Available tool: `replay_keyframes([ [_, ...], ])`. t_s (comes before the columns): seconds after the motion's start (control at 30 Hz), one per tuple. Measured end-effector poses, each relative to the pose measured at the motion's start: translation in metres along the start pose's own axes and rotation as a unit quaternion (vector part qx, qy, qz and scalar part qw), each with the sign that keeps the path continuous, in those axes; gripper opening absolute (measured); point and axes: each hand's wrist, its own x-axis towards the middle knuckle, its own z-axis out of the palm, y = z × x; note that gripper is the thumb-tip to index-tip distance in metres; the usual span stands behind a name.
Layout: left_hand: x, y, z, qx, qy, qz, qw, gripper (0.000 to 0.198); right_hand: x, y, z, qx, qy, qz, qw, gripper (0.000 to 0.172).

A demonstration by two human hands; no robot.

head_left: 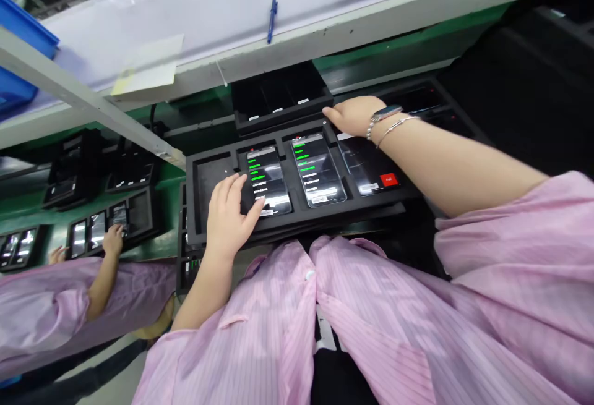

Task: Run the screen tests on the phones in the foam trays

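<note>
Overhead, a white shelf (297,34) carries a blue pen (271,20) and a sheet of paper (148,65), above a green tabletop (171,176). In the head view, your hands stand well apart, neither clamped: your left hand (226,216) lays its fingers on the first of three smartphones (266,179) in a black foam tray (213,188), and your right hand (353,115), wearing a watch and bracelet, sits at the tray's far rim. Green bars show on-screen; the text looks too small to read. Off left, a co-worker's hand (112,239) touches a similar tray (143,219).
</note>
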Motion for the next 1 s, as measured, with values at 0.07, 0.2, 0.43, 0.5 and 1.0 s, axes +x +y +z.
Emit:
replay_keyframes([
  [0.07, -0.001, 0.003, 0.001, 0.006, -0.009, -0.009, 1.0, 0.055, -0.01, -0.002, -0.009, 0.015, 0.011, -0.016, 1.0, 0.053],
  [0.2, -0.003, 0.008, 0.003, 0.002, -0.041, -0.023, 0.999, 0.049, -0.047, -0.019, -0.047, 0.047, 0.109, -0.068, 0.991, 0.044],
  [0.43, -0.005, 0.009, 0.002, -0.013, -0.067, -0.012, 0.998, 0.04, -0.149, -0.046, -0.072, 0.122, 0.207, -0.177, 0.954, 0.036],
  [0.5, -0.004, 0.009, 0.002, -0.015, -0.074, -0.003, 0.997, 0.042, -0.17, -0.049, -0.053, 0.164, 0.222, -0.216, 0.937, 0.03],
  [1.0, 0.005, 0.003, -0.003, -0.005, -0.099, 0.004, 0.995, 0.049, -0.188, -0.076, 0.034, 0.111, 0.154, -0.237, 0.953, 0.057],
])
